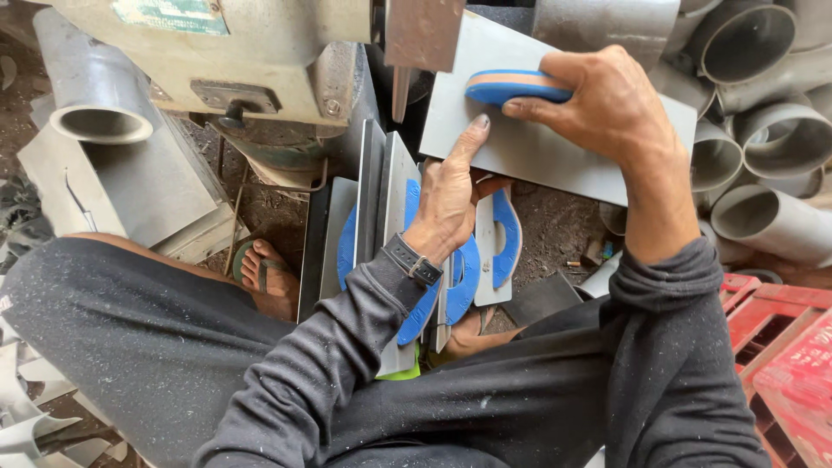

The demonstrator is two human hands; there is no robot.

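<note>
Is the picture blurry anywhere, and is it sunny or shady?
Head view: soft, even daylight with no hard shadows and no glare; the right hand on the blue handle and the left hand against the grey plate look sharp; the grey pipes curve slightly towards the frame's edge.

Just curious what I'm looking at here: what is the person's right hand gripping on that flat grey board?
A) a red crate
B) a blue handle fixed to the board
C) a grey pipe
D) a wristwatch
B: the right hand wraps around the blue handle on top of the grey board, while the left hand steadies the board's lower edge with a fingertip.
</note>
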